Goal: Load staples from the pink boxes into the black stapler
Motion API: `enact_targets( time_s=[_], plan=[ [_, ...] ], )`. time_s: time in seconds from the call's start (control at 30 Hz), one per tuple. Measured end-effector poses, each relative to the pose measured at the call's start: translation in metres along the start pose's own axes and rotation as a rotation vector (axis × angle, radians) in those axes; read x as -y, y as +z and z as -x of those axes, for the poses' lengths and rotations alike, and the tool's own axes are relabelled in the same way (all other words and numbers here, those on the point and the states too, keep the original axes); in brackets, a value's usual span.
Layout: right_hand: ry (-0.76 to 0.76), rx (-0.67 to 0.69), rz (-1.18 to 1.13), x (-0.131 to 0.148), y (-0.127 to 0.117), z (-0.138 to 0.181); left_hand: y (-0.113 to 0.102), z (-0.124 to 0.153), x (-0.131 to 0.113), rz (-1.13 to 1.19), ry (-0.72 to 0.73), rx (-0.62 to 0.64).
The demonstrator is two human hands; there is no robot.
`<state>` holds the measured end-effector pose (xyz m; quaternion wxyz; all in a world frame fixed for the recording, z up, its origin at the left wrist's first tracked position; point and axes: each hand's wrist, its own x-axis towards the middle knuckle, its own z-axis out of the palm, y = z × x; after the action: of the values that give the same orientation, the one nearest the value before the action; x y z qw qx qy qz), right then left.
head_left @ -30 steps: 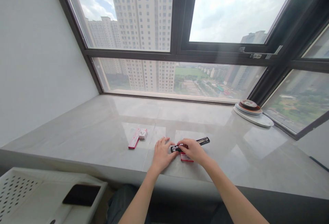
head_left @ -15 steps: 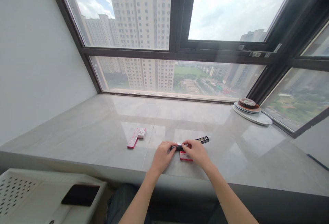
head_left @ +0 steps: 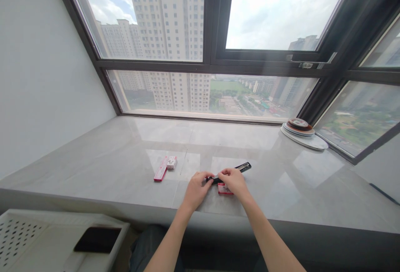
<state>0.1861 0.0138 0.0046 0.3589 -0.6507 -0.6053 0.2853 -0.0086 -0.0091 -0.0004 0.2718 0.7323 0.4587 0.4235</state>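
Both my hands meet over a long black stapler (head_left: 239, 167) lying open on the marble sill (head_left: 103, 168). My left hand (head_left: 196, 188) is curled around its near end. My right hand (head_left: 233, 181) pinches the stapler's middle, fingers closed on it. A small red box (head_left: 224, 189) lies under my right hand, partly hidden. Further left on the sill lie a long red-pink box (head_left: 160, 171) and a small white-and-red box (head_left: 171, 163), touching each other.
A stack of round plates (head_left: 301, 132) sits at the sill's far right corner by the window frame. A white perforated tray (head_left: 37, 238) with a black phone (head_left: 97, 239) on it stands at lower left, below the sill edge.
My left fingers have curled shut onto the stapler's near end. Both hands have drawn closer together; the view has shifted slightly.
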Motion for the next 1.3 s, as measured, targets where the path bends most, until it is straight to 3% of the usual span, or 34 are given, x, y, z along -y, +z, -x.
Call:
enact_targets(
  time_s=[0.43,0.67,0.9,1.13,1.3],
  plan=[
    [-0.141,-0.071,0.004,0.027,0.006,0.006,0.0,-0.003,-0.007,-0.078,-0.009,-0.011],
    [-0.118,-0.033,-0.064,0.028,0.004,0.005,0.006,-0.01,-0.014,-0.172,0.009,-0.048],
    [-0.192,-0.033,0.02,0.028,-0.004,0.012,0.007,-0.009,-0.015,-0.189,0.032,-0.06],
    [-0.141,-0.096,-0.009,0.022,0.006,0.011,0.008,-0.008,-0.013,-0.189,0.026,-0.069],
    [-0.073,-0.061,-0.063,0.011,0.004,0.009,0.011,-0.008,-0.007,-0.153,0.021,-0.041]
  ],
)
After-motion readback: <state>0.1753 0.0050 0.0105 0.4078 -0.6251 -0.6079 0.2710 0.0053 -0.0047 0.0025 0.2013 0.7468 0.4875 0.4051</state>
